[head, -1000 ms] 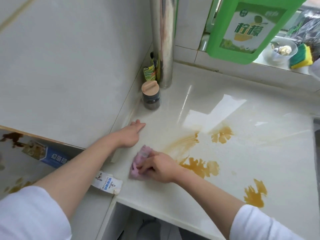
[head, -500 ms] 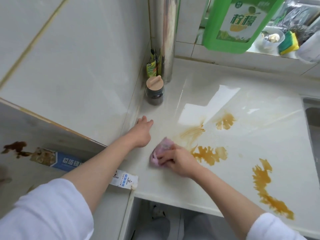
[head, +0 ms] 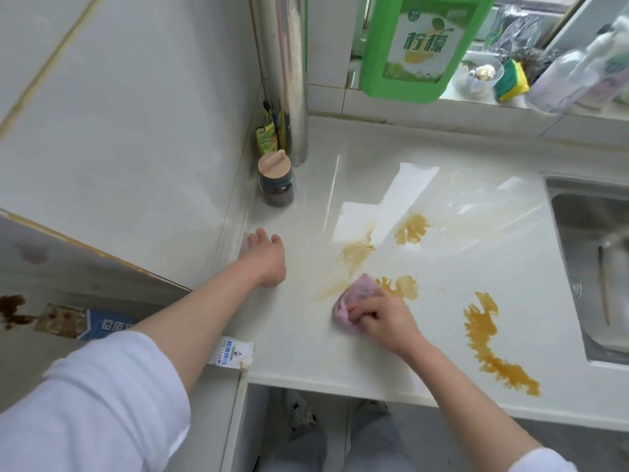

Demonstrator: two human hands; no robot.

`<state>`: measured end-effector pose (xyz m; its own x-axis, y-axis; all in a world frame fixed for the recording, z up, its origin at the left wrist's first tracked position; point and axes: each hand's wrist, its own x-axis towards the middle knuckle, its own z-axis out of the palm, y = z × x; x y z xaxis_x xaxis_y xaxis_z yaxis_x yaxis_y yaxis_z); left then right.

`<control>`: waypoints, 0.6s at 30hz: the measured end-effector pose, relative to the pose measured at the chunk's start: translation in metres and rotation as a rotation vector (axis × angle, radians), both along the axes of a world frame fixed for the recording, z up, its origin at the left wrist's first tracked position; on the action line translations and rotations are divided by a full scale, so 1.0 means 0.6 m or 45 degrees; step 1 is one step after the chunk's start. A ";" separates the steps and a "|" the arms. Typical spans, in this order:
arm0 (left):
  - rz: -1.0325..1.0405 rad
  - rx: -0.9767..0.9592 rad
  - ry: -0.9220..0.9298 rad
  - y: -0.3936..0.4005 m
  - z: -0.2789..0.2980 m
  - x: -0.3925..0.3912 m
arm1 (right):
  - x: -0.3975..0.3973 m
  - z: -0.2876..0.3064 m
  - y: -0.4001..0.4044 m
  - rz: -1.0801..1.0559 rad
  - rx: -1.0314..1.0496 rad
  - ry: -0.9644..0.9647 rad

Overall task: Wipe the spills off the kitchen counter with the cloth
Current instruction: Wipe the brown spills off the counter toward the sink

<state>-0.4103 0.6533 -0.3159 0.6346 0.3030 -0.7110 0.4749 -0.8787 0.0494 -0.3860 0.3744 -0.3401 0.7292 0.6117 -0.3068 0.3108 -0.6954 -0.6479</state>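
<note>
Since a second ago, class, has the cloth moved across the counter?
Yes. The cloth has slid right, away from the wall, onto the nearest brown spill.

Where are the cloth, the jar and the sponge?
cloth [head: 357,296]: head view, on the pink bunched part ahead of the fingers.
jar [head: 276,190]: head view, on the dark glass body below the wooden lid.
sponge [head: 512,80]: head view, on its yellow and green side.

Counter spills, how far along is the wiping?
Early on. Done: only a pale smeared streak looks wiped through. In hand: the right hand presses the pink cloth against the edge of the middle spill; the left hand rests on the counter. Left: the far blotch and the long spill near the sink.
</note>
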 end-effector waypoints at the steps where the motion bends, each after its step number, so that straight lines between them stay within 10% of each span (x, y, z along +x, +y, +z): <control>1: -0.010 0.000 0.005 0.000 0.002 0.000 | 0.016 -0.005 0.003 -0.236 0.017 -0.045; 4: -0.054 0.024 -0.011 -0.001 0.004 -0.004 | -0.004 -0.010 0.065 -0.408 0.064 -0.144; 9: -0.120 0.035 0.015 0.008 0.004 -0.002 | -0.100 -0.006 0.055 0.606 0.195 -0.111; 15: -0.108 0.002 0.041 0.011 0.003 -0.001 | 0.046 -0.018 -0.003 -0.482 0.037 -0.207; 18: -0.137 0.007 0.067 0.013 0.004 -0.001 | 0.016 -0.024 0.075 -0.389 0.056 -0.222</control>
